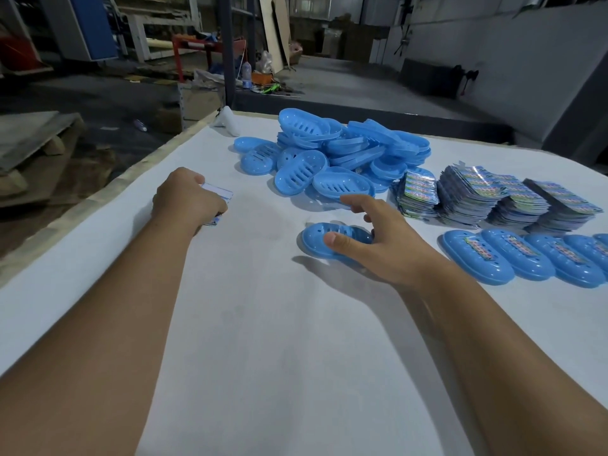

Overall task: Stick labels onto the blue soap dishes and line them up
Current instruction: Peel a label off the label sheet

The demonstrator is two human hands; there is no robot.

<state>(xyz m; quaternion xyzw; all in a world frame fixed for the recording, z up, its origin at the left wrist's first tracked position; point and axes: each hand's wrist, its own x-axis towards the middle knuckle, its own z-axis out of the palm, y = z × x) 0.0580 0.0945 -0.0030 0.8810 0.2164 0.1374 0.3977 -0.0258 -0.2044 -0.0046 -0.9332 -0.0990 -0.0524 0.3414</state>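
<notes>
On the white table (pixel 263 340), near its middle, a single blue soap dish (pixel 317 240) lies under the person's right hand (pixel 381 245). The thumb presses its near rim and the curled fingers reach over its far side, so the hand grips the dish; the forefinger points out straight above it. To the left, well apart, the left hand (pixel 187 200) rests on the table with its fingers curled round a small stack of labels (pixel 218 192), white backs showing. Behind the held dish sits a loose heap of blue soap dishes (pixel 329 156), slotted and unlabelled as far as I can see. Just right of the heap stand stacks of printed labels (pixel 493 199). In front of those stacks, at the right edge, a row of labelled dishes (pixel 526 255) lies side by side, touching.
</notes>
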